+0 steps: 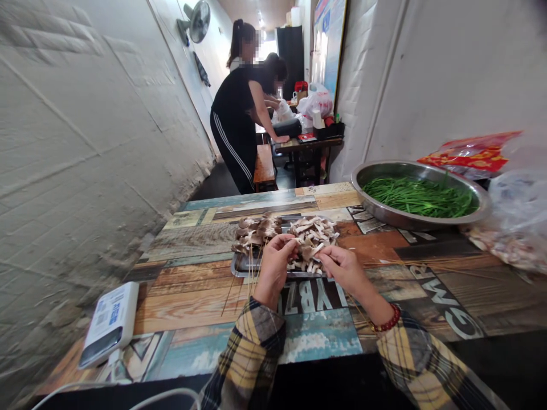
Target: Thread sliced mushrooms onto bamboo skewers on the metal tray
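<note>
My left hand [273, 263] is closed in a pinch over the near edge of a metal tray [239, 265], its fingertips meeting a mushroom piece. My right hand [342, 266], also pinched shut, holds a mushroom piece [315, 249] close to the left fingertips. The tray carries a pile of loose mushroom pieces [311, 233] on the right and skewered mushrooms [255, 230] on the left. Thin bamboo skewers [250, 273] stick out over the tray's near left edge. Whether a skewer lies between my fingers is too fine to see.
A wide steel bowl of green chives [421, 196] stands at the right. A clear bag [517, 228] and a red packet [470, 154] lie beyond it. A white device with a cable [111, 320] sits at the near left. Two people stand at a far table [305, 145].
</note>
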The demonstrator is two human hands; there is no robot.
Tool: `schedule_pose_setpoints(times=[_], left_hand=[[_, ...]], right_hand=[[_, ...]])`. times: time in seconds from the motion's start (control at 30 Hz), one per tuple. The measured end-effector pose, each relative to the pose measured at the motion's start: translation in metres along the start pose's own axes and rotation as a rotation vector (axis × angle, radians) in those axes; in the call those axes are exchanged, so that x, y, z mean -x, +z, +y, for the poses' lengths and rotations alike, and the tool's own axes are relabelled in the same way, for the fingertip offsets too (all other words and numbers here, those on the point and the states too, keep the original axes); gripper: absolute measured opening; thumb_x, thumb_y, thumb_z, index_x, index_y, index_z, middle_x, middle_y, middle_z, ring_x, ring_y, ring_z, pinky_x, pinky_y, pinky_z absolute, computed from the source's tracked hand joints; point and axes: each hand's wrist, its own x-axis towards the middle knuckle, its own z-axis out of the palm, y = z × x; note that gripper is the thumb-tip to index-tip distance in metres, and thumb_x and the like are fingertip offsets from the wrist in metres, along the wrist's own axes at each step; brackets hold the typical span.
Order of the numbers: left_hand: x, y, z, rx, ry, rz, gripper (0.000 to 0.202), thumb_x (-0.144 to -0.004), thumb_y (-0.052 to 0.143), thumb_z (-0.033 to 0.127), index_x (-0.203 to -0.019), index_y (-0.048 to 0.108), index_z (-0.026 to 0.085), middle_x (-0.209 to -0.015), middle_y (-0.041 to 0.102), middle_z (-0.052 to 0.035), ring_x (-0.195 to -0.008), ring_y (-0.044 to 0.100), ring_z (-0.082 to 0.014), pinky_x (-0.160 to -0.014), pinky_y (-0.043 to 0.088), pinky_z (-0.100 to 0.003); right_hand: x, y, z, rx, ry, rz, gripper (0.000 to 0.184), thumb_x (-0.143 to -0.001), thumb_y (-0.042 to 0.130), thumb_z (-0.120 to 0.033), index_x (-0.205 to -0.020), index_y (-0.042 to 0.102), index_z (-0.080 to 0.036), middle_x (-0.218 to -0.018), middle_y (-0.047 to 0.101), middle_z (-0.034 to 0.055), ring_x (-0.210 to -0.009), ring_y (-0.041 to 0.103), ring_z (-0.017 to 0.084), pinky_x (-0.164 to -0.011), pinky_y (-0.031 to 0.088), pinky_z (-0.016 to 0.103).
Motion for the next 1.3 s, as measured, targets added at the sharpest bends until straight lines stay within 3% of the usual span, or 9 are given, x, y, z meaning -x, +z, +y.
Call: schedule_pose_setpoints(times=[0.3,0.53,0.77,0.97,1.3], left_hand=[[0.0,0.0022,0.0007,-0.071,0.046,-0.059,0.024,-0.063,0.075,0.029,-0.08,0.068,0.014,-0.064,0.057,0.0027,-0.052,0.045,-0.0056,-0.051,0.035,-0.019],[0.0041,0.0066,0.0063,0.021,0.015,-0.106,0.022,-0.068,0.071,0.031,-0.08,0.061,0.016,-0.084,0.067,-0.003,-0.072,0.063,-0.0124,-0.067,0.047,-0.024],[0.0013,0.0041,0.0042,0.005,0.033,-0.035,0.038,-0.063,0.076,0.03,-0.09,0.054,0.017,-0.075,0.068,-0.0016,-0.058,0.06,-0.0101,-0.053,0.04,-0.019],[0.0004,0.0028,0.0035,0.009,0.007,-0.046,0.028,-0.061,0.078,0.03,-0.078,0.063,0.014,-0.068,0.065,-0.0007,-0.057,0.056,-0.008,-0.054,0.039,-0.019],[0.0028,0.0051,0.0052,0.002,0.001,-0.057,0.028,-0.06,0.079,0.03,-0.08,0.07,0.014,-0.071,0.068,-0.0033,-0.059,0.057,-0.0091,-0.056,0.041,-0.02]], right_hand=[[-0.0002,0.0014,0.0005,0.01,0.003,0.002,0.024,-0.085,0.055,-0.036,-0.079,0.066,-0.016,-0.045,0.047,-0.0064,-0.04,0.043,0.009,-0.044,0.035,0.02],[0.0005,0.0023,-0.0009,0.078,-0.026,-0.024,0.023,-0.086,0.054,-0.035,-0.077,0.066,-0.017,-0.046,0.05,-0.0055,-0.042,0.045,0.01,-0.045,0.035,0.02],[0.0004,0.0029,-0.0037,0.153,-0.053,-0.023,0.021,-0.086,0.054,-0.031,-0.076,0.065,-0.017,-0.046,0.05,-0.0051,-0.042,0.047,0.01,-0.045,0.036,0.02],[0.0007,0.0033,-0.004,0.189,-0.095,-0.022,0.02,-0.085,0.054,-0.03,-0.073,0.065,-0.019,-0.046,0.051,-0.0049,-0.042,0.045,0.01,-0.044,0.035,0.02],[0.0007,0.0037,-0.0034,0.151,-0.064,-0.025,0.02,-0.085,0.054,-0.032,-0.074,0.065,-0.019,-0.046,0.05,-0.0051,-0.042,0.046,0.011,-0.044,0.035,0.021]])
